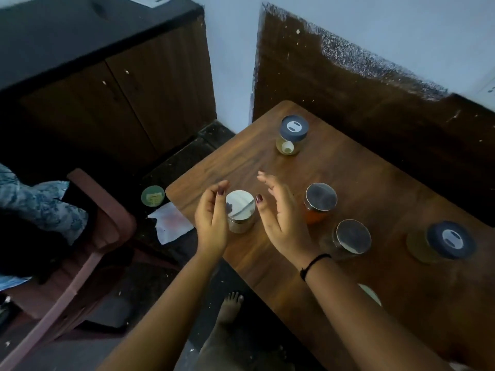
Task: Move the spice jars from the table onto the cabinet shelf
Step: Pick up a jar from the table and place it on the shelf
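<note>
Left hand [211,220], right hand [281,215], both open, flanking silver-lidded jar [240,214], wooden table [348,277]

Brown wooden table [334,183] with rounded corners, set against a dark-painted wall. Five glass jars standing upright on its top: a silver-lidded jar [240,214] near the left corner; a blue-lidded jar [292,135] of pale yellow contents toward the far edge; a dark-lidded jar [318,202] of orange powder at centre; a second dark-lidded jar [348,238] just beside it, nearer the front; a larger blue-lidded jar [442,243] well apart at right. Pale round object [371,293] near the front edge, partly hidden by a forearm.
</note>
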A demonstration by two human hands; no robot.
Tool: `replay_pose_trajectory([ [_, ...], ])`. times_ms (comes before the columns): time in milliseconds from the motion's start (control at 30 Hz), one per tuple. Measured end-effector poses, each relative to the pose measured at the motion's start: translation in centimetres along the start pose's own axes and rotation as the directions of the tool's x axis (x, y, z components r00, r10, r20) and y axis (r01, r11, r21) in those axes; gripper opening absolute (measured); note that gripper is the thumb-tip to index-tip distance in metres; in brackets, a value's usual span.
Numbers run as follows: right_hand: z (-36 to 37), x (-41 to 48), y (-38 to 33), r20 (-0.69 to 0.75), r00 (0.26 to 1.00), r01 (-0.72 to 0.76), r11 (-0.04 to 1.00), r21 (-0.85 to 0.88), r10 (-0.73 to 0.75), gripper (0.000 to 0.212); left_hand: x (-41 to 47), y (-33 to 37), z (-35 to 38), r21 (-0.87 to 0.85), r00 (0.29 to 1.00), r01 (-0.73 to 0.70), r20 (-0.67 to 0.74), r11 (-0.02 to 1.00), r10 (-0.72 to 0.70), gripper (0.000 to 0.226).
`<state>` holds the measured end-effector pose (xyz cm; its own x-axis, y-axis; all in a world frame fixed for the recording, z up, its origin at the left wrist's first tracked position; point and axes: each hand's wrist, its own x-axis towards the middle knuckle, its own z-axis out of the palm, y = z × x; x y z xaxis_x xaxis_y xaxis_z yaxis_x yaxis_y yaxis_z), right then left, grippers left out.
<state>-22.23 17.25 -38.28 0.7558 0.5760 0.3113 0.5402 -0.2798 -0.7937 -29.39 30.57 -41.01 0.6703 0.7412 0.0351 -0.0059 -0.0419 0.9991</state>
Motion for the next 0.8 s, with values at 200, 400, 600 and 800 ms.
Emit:
replay_pose_trajectory([
  [200, 2.3, 0.3, 2.6, 0.200, 0.954, -0.203, 0.972, -0.117, 0.223, 0.064, 1.0, -4.1, 0.6, 0.109, 0.986, 0.141, 0.076, 0.984, -0.150, 0.029],
  [400, 4.0, -0.1, 3.8, 0.313, 0.899, -0.236, 0.941, -0.244, 0.307, 0.088, 2.5, -5.6, 0.8, 0.212, 0.973, 0.170, 0.117, 0.962, -0.198, 0.028],
  [600, 5.9, 0.0, 5.6, 0.317, 0.864, -0.351, 0.920, -0.178, 0.391, 0.099, 3.0, -5.6, 1.6, 0.153, 0.933, 0.304, 0.150, 0.940, -0.327, 0.028],
  [800, 7.8, -0.1, 8.0, 0.264, 0.841, -0.484, 0.875, -0.026, 0.473, 0.086, 3.1, -4.7, 2.6, 0.096, 0.899, 0.426, 0.071, 0.900, -0.433, 0.032],
])
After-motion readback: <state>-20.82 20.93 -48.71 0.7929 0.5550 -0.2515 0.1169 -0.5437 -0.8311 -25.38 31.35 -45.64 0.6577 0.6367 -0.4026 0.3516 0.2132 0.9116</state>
